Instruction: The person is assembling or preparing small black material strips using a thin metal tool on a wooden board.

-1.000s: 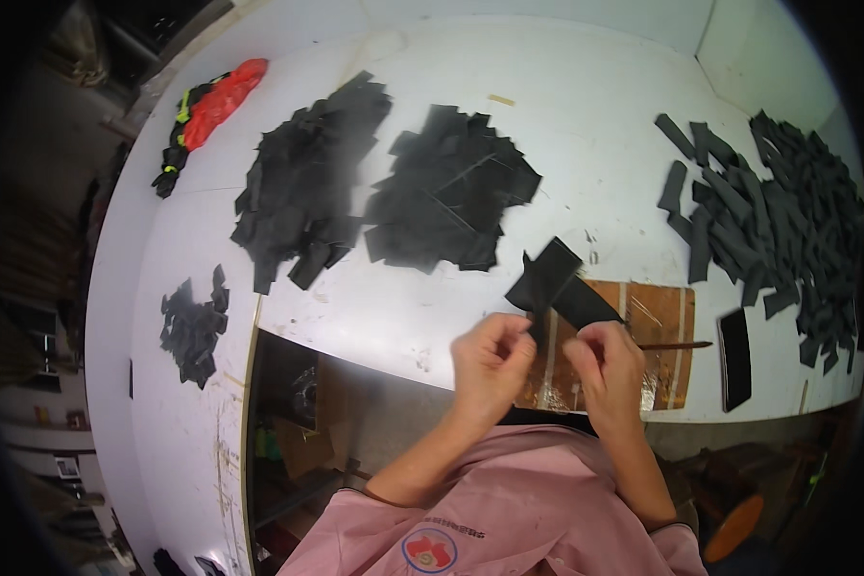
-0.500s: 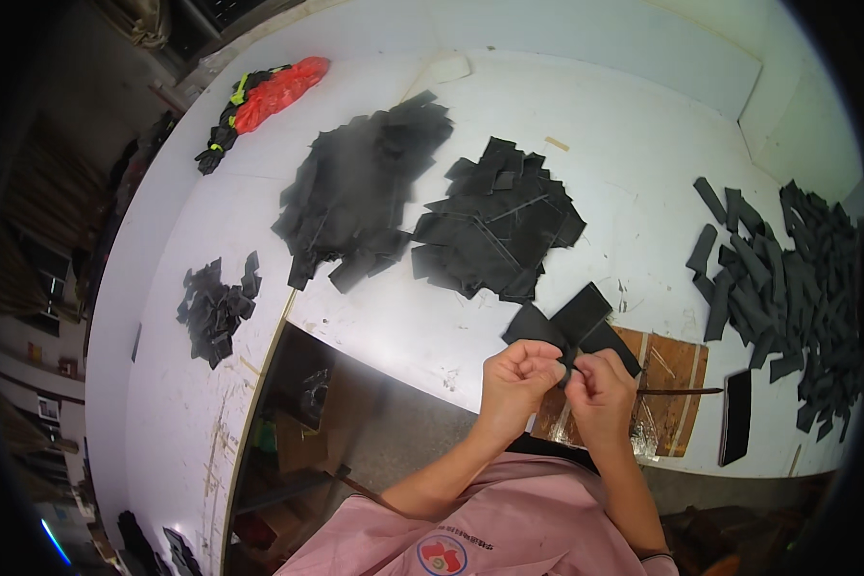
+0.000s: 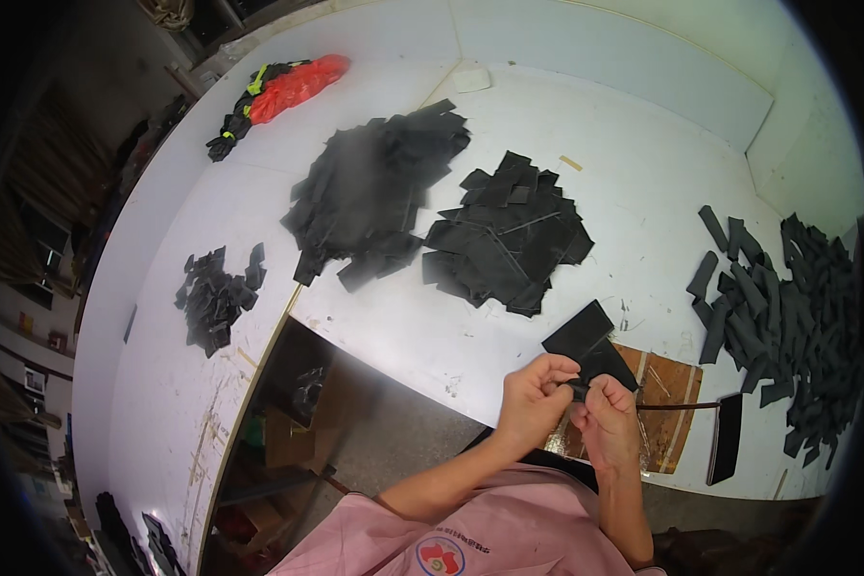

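Observation:
Near the table's front edge, my left hand (image 3: pixel 536 403) and my right hand (image 3: pixel 609 422) meet over a small piece of black fabric (image 3: pixel 576 386). Both hands are closed, with thumbs and fingertips pinching the fabric, which looks bunched or folded between them. Most of it is hidden by my fingers. Just beyond them lies a flat black fabric rectangle (image 3: pixel 578 328), with another dark piece (image 3: pixel 609 363) beside my right fingertips. Under my hands is a brown board (image 3: pixel 680 382) with tape on it, and a thin dark rod (image 3: pixel 677 407) sticks out rightward past my right hand.
Two heaps of flat black pieces (image 3: pixel 365 192) (image 3: pixel 509 235) lie mid-table, a smaller heap (image 3: pixel 216 302) at left. Rolled-looking dark pieces (image 3: pixel 787 326) pile up at right. A black flat slab (image 3: pixel 727 439) rests near the front edge. A red bag (image 3: pixel 298 88) lies far left.
The black piece that spread out beyond my left hand is now drawn in between my fingers. Both hands appear slightly lower in the picture, and the whole view has shifted a little.

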Available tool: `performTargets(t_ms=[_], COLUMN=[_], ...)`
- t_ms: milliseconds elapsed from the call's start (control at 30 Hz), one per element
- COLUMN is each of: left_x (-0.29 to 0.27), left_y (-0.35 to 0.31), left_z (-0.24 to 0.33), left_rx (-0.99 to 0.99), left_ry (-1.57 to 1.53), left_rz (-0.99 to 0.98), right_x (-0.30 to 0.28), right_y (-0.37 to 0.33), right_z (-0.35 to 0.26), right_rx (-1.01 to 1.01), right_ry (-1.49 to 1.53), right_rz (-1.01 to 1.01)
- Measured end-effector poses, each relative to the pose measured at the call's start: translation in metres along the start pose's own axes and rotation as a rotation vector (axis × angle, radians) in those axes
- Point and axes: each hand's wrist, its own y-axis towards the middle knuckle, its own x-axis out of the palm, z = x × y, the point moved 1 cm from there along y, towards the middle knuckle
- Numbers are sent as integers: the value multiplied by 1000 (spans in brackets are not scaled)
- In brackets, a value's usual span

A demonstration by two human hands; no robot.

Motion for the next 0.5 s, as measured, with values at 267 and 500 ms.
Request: performTargets(t_ms=[267,500], left_x=[1,24], left_y=[-14,-35], left_z=[48,42], left_rx=[-559,-80], left_ry=[-720,14], left_rz=[-746,-459], right_x=[-2,-6], right_y=[-28,-45], right_z=[-11,-38], right_rx=[-104,-616], right_ry=[125,-421], right_rz=[-28,29])
